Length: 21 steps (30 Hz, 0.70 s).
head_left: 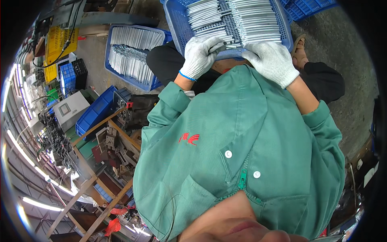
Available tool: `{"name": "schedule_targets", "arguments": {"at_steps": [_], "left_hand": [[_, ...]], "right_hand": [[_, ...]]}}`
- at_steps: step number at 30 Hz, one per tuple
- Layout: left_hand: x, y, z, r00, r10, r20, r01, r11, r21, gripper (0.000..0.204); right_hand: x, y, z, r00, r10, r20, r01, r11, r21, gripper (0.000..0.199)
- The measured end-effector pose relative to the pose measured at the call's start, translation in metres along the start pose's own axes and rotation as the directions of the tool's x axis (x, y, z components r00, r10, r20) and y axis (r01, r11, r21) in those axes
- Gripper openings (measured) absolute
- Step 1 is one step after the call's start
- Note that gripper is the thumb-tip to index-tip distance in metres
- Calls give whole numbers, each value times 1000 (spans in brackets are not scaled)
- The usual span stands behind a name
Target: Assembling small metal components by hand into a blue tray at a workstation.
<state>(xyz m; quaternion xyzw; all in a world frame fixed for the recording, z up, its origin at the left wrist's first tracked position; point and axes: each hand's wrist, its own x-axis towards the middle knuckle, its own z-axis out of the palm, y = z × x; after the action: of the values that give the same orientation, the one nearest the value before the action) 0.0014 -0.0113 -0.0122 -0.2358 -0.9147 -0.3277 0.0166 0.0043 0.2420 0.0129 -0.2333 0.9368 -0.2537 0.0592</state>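
The green jacket [242,113] fills most of the view, its wearer bent over a large blue basket [176,28] set close in front. Bright metal rods [260,24] lie in it in side-by-side stacks, with bare mesh showing between them. A second blue basket [108,56], also loaded with rods, stands on the floor [94,80] to the person's left.

A few short metal pieces [230,43], some dark at the end, sit between the hands at the basket's near edge; they may be rod ends seen end-on, which is hard to judge at this size. Handling them well calls for a light, even pinch, ends kept level and the lengths parallel, so none slips crosswise into the stacks.

Both forearms reach forward, elbows bent and spread. The gloved left hand [200,54] turns inward, its fingers curled narrow around the pieces. The gloved right hand [272,60] lies back upward, thumb pointing toward them; whether its hidden fingers grip anything cannot be told.
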Motion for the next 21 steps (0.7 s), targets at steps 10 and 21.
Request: {"name": "schedule_targets", "arguments": {"at_steps": [10, 21], "left_hand": [[-4, 0, 4, 993, 40, -114, -36, 999, 36, 25], [-9, -3, 5, 992, 34, -120, -35, 999, 1, 26]], "right_hand": [[2, 8, 11, 999, 50, 20, -50, 998, 23, 34], [14, 2, -4, 983, 104, 153, -119, 988, 96, 34]]}}
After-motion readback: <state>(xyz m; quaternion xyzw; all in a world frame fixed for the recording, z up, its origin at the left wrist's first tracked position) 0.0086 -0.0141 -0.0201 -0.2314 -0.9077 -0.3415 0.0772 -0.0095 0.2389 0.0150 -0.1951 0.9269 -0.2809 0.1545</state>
